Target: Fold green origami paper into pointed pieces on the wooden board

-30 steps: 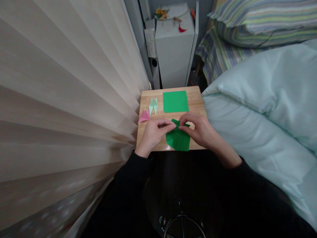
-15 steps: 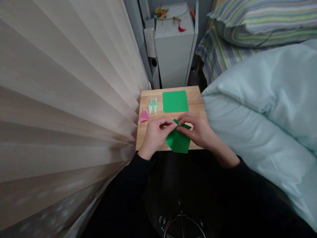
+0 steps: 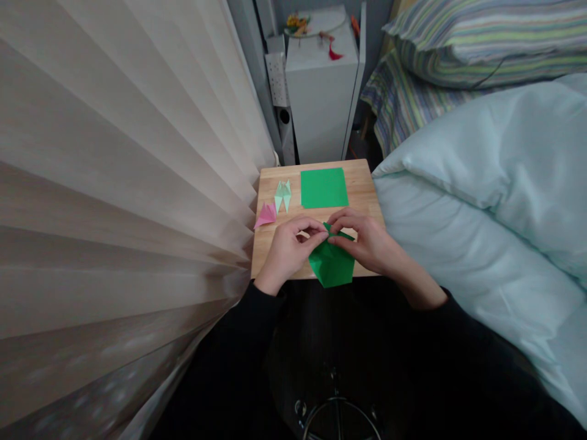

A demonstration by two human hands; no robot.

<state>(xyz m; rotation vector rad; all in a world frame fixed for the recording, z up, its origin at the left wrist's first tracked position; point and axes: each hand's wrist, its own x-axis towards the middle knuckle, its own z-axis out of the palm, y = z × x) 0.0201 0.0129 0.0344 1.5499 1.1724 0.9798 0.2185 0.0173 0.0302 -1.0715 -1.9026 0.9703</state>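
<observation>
On a small wooden table (image 3: 362, 183) both hands work a folded green paper (image 3: 332, 266). The left hand (image 3: 288, 250) pinches the paper's far left corner between thumb and fingertips, closed on it. The right hand (image 3: 369, 241) pinches the far edge just beside it, fingers pressed together on the sheet. The two grips nearly touch at the paper's top. The paper lies at the near edge of the table, its near tip hanging slightly past the edge.

Farther back on the table lies a flat green square (image 3: 324, 187), apart from the hands. To its left sits a pale green folded piece (image 3: 283, 194), and left and nearer of that a pink folded piece (image 3: 266, 215) at the table's left edge, just beside the curtain (image 3: 114, 183).

Beyond the table stands a white cabinet (image 3: 321, 91) with small colourful items on top, too small to tell. To the right lie a pale blue duvet (image 3: 495, 183) and a striped pillow (image 3: 481, 36).

No container shows on the table; the papers lie straight on the wood.
</observation>
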